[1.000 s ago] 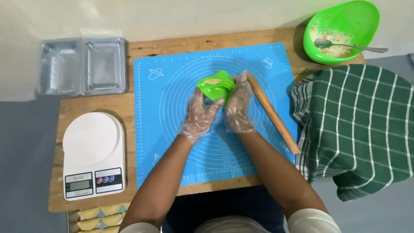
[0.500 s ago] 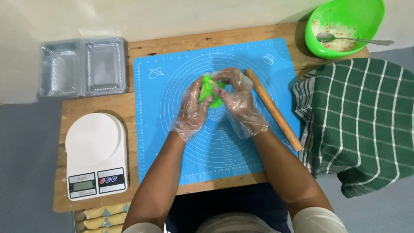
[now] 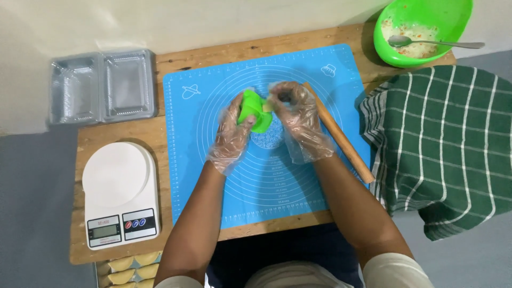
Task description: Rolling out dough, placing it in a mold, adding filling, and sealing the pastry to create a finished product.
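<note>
Over the blue mat (image 3: pixel 266 181), centre of the wooden surface (image 3: pixel 133 128): left hand (image 3: pixel 234 130) gripping a green press mould (image 3: pixel 255 111), right hand (image 3: pixel 298 117) w/ fingers curled at its edge. Clear plastic trays (image 3: pixel 101 85) top-left, white scale (image 3: pixel 120 192) below.

At the upper left of the frame, an empty clear plastic clamshell package (image 3: pixel 101 88) lies open, two rectangular halves. Lower left, the white kitchen scale (image 3: pixel 121 194) carries a small grey rectangular screen (image 3: pixel 103 231) on its front edge.
</note>
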